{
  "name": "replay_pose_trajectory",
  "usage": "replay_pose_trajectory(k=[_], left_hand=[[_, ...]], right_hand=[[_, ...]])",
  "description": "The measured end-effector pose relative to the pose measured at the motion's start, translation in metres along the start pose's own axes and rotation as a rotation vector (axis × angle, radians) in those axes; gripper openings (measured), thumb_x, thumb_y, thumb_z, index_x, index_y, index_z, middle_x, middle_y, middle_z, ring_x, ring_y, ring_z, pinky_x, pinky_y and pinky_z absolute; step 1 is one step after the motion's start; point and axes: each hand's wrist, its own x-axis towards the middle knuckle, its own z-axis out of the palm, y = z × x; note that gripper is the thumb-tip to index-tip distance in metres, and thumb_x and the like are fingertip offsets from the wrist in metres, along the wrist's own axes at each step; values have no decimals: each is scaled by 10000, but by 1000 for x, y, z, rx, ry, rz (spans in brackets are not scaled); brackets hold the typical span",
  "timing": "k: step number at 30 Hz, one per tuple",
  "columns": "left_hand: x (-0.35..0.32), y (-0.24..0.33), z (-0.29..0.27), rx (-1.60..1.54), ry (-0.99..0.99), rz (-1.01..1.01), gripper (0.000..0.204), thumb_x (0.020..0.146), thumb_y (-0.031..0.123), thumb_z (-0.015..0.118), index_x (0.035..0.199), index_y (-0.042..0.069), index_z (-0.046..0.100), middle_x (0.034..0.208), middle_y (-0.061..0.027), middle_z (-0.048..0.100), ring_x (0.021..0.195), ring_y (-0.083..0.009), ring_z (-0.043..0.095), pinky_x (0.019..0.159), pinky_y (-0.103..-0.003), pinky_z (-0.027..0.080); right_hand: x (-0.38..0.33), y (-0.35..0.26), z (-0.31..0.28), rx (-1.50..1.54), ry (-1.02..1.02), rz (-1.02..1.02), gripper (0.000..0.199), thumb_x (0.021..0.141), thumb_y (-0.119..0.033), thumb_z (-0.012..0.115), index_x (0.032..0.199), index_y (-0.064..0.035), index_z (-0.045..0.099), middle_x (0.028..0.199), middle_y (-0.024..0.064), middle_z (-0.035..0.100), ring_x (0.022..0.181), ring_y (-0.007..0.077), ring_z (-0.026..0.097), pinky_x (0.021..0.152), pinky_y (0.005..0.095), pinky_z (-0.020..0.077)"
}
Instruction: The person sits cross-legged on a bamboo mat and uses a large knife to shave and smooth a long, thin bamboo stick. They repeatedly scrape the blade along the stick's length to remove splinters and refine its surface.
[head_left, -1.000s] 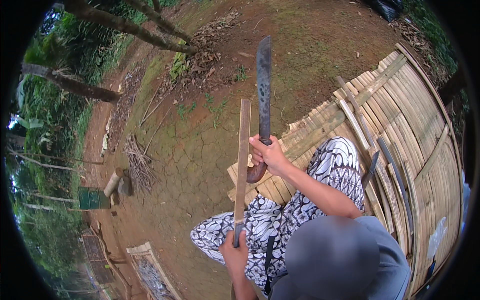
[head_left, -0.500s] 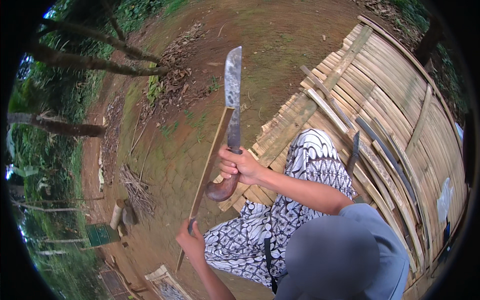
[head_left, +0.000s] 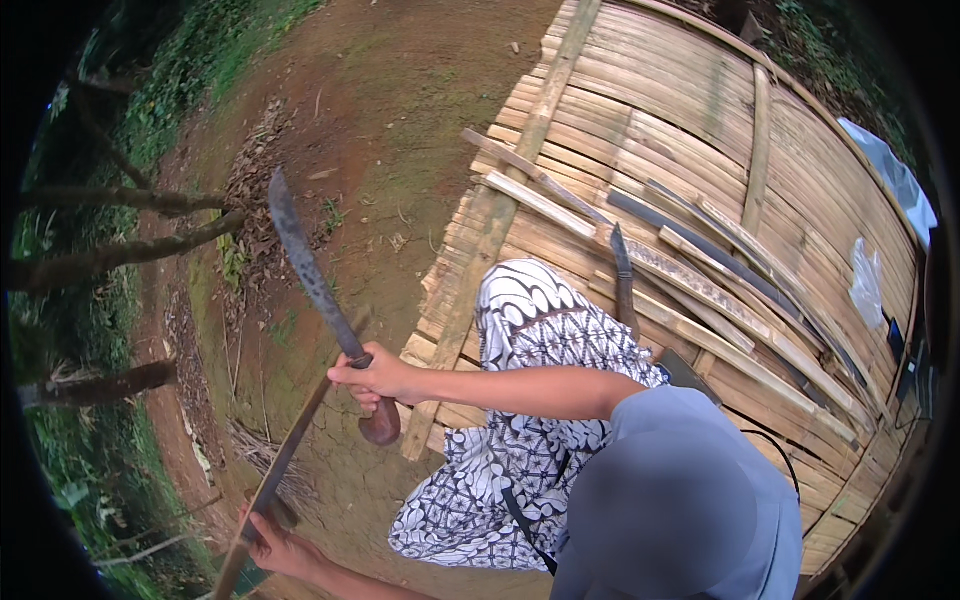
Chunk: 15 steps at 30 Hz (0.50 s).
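Note:
My right hand (head_left: 378, 376) is closed round the wooden handle (head_left: 381, 424) of a machete, whose long dark blade (head_left: 311, 268) points up and away to the left. Lower left, my left hand (head_left: 272, 546) grips a narrow wooden strip (head_left: 292, 441) near its near end. The strip slants up from there and passes close beside my right hand, its far end lying by the base of the blade. Whether the blade touches the strip I cannot tell.
A bamboo-slat platform (head_left: 668, 90) spreads to the right. On it lie several split strips (head_left: 690, 278), a second knife (head_left: 623, 285), a dark pole (head_left: 700, 245) and a clear plastic bag (head_left: 866, 283). Tree trunks (head_left: 130, 248) stand left, beyond bare earth with a twig pile (head_left: 262, 452).
The view has swung, so the platform sits further left. Both hands have moved left with the machete and strip. The machete, upright before, now tilts left, and the strip slants more.

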Motion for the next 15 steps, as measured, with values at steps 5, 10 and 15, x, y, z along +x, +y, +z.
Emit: replay_pose_trajectory(k=[5,10,15], left_hand=[[-27,14,-8,-407,-120,-100,307,980,232,496,1108,-39,564,1106,-122,601,1036,-233,585,1042,-434,437],[-57,35,7,-753,49,-190,316,995,315,448,829,61,538,688,-20,488,730,-180,542,1086,-488,364],[-81,52,9,-951,65,-101,528,981,489,384,621,105,426,529,7,283,513,-130,313,889,-401,392]], right_hand=[[-2,8,-4,-104,-1,30,228,914,-227,643,830,-70,500,525,-29,433,413,58,389,394,246,332],[-4,11,2,-132,101,69,259,895,-250,669,779,-96,496,522,-39,434,393,52,398,367,232,303],[-4,18,-9,-315,43,78,333,912,-318,633,729,-70,508,478,-37,424,371,63,418,350,236,337]])
